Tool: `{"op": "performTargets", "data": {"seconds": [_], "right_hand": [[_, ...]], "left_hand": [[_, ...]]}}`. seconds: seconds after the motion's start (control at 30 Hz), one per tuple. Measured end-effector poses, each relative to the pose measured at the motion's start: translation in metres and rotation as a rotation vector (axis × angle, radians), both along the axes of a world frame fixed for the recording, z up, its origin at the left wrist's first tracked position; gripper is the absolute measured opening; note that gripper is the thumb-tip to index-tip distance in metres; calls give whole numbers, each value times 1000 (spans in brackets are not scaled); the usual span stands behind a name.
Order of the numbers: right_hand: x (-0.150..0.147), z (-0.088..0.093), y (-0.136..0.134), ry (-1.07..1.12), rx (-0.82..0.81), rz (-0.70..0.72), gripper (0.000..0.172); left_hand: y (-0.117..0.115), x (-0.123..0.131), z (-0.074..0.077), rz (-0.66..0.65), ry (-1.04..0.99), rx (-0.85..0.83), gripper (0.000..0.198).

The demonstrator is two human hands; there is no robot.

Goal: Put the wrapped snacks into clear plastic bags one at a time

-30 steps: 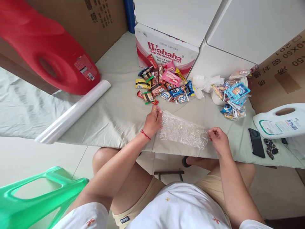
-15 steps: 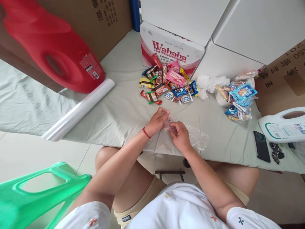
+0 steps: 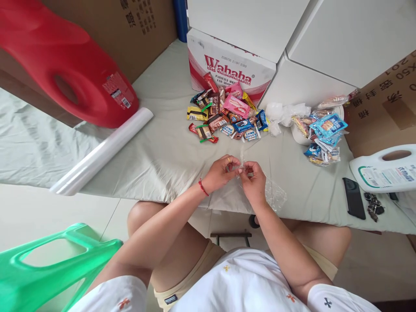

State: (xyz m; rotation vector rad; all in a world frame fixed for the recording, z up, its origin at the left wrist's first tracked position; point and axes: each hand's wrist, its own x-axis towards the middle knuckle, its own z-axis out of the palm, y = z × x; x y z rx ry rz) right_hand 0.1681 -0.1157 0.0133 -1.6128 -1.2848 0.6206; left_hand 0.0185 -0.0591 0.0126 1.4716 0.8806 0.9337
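My left hand (image 3: pixel 224 172), with a red cord on its wrist, pinches a clear plastic bag (image 3: pixel 274 194) near its gathered end. Fingertips meeting it from the other side, my right hand (image 3: pixel 253 178) is closed on the same bag. A thin twist of the film stands up above the fingers, and the rest spreads over the cloth behind my right wrist. Just beyond my hands lies a pile of wrapped snacks (image 3: pixel 229 115), in pink, brown, blue and yellow packets. My fingers hide what exactly they do with the film.
A white tub (image 3: pixel 299 133) of snacks stands right of crumpled clear plastic (image 3: pixel 286 113). Left are a film roll (image 3: pixel 104 149), a red jug (image 3: pixel 94 82) and a green stool (image 3: pixel 58 268). A phone (image 3: pixel 353 198), keys (image 3: pixel 375 207) and a white bottle (image 3: pixel 386 171) lie right. Behind stands a Wahaha carton (image 3: pixel 227 60).
Both hands have moved slightly right and closer together at the bag's end. A twist of film now sticks up above the fingers. The whole view has shifted a little.
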Motion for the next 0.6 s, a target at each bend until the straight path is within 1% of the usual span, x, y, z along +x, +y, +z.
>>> {"op": "performTargets", "data": {"seconds": [0.07,0.13,0.23,0.33,0.43,0.5,0.57,0.6], "right_hand": [[4,-1,0,94,-46,-1,18],[9,-2,-1,213,-84,-1,19],[18,0,-2,302,-95,-8,20],[20,5,-4,207,-40,37,22],[15,9,-4,76,16,121,32],[12,8,-3,61,9,147,27],[12,6,-1,113,-30,147,19],[13,5,0,149,-52,142,18]], "left_hand": [[3,1,-5,8,-80,-87,29],[7,1,-7,28,-163,-178,33],[10,-2,-4,45,-222,-290,39],[9,-4,1,3,-278,-354,40],[7,-4,4,-60,-333,-361,40],[6,-4,4,-67,-337,-352,39],[7,-5,3,-35,-318,-345,38],[7,-5,3,-13,-311,-348,37]]}}
